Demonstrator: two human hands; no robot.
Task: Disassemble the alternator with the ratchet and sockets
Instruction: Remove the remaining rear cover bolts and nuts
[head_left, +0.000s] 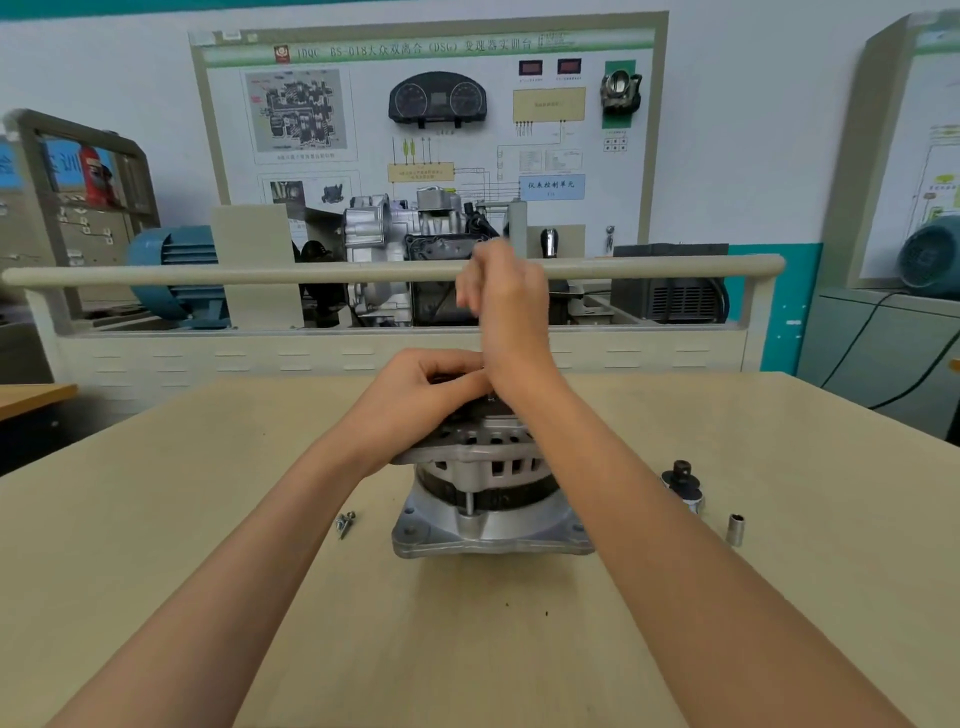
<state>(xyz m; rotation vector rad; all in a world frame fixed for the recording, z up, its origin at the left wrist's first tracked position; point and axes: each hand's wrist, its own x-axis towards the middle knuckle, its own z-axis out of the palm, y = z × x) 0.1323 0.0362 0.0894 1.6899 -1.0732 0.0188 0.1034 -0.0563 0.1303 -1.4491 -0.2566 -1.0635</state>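
Beige surface (208, 519) carries the alternator (488, 488), standing on its wide flanged base roughly centre, just ahead of you. Silver housing, dark band round the middle, slotted upper shell.

Your left hand (431, 384) sits on top of the alternator, fingers curled over a dark part at the crown; it looks like a grip on that top piece, though the exact contact is hidden behind your right wrist.

Your right hand (501, 296) is raised above the alternator, wrist crossing over the left hand. It is motion-blurred, fingers loosely bent. Can't tell whether it holds anything or how far it is closed.

On the surface:
- small cluster of loose screws (345, 522) just left of the alternator base, apart from it
- ratchet head (683, 483) with a dark drive piece standing up, right of the alternator, partly behind your right forearm
- silver socket (735, 527) upright, near the ratchet head on its right, not touching it

Behind the surface: a rail (208, 274), then a gearbox training rig (415, 244) in front of a wiring display board (431, 104).
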